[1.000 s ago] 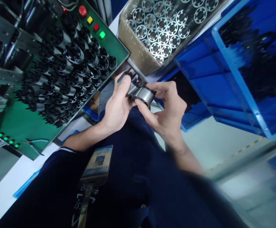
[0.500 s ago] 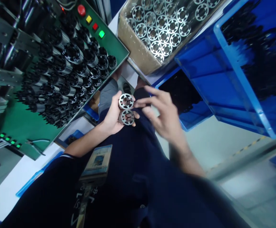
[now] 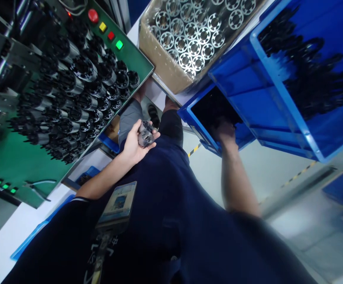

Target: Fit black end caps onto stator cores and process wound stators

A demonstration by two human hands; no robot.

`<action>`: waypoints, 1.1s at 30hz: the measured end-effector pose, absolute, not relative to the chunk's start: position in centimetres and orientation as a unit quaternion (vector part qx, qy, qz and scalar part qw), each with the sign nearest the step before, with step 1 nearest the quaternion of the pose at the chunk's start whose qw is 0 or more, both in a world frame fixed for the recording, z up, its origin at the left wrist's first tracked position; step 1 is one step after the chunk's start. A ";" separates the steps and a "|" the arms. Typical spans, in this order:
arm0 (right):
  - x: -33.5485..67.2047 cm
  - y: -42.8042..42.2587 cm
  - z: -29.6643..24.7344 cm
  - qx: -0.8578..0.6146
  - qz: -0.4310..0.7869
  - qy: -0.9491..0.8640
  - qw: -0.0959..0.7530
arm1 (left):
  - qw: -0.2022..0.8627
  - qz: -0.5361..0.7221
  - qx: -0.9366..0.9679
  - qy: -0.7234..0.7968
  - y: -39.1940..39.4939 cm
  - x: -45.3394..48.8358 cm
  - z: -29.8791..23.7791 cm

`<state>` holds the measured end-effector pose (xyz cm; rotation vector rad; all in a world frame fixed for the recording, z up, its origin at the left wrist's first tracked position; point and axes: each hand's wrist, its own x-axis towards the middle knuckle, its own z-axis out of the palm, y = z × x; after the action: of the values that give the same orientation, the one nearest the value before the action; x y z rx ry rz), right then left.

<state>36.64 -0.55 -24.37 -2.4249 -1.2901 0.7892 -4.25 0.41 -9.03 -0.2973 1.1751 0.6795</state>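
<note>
My left hand (image 3: 133,145) is closed around two round metal stator cores (image 3: 145,134), held above my lap. My right hand (image 3: 225,130) reaches into a low blue bin (image 3: 193,118) filled with black parts; its fingers are buried in the dark contents and blurred. A cardboard box of shiny metal stator cores (image 3: 195,35) stands above the bin. Left of my hands, many stator cores fitted with black plastic caps (image 3: 79,90) stand in rows on a green machine table (image 3: 17,157).
A larger blue bin (image 3: 295,79) with black parts sits at the right. The green table has coloured push buttons (image 3: 106,27) and small green lights (image 3: 0,183). A badge (image 3: 116,205) hangs on my dark shirt. A pale floor with a yellow-black stripe lies below.
My right hand left the cores and moved right into the low blue bin. My left hand kept the two cores and drew them a little lower and left.
</note>
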 end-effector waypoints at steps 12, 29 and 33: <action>37.0 -4.0 -17.0 -0.819 0.292 -0.478 0.123 | 0.764 0.349 -0.107 0.531 0.0 -5.3 -9.1; 19.4 -3.4 -1.5 -0.473 0.320 -0.691 0.444 | 0.678 0.456 0.479 0.321 0.0 -1.1 -7.5; 19.7 -2.5 0.8 -0.468 0.290 -0.731 0.404 | 0.714 0.455 0.465 0.259 0.1 -1.7 -5.9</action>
<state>19.65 -2.45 0.83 -1.1810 -1.8461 0.7320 -1.74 0.13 -5.86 1.0299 0.5742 1.0084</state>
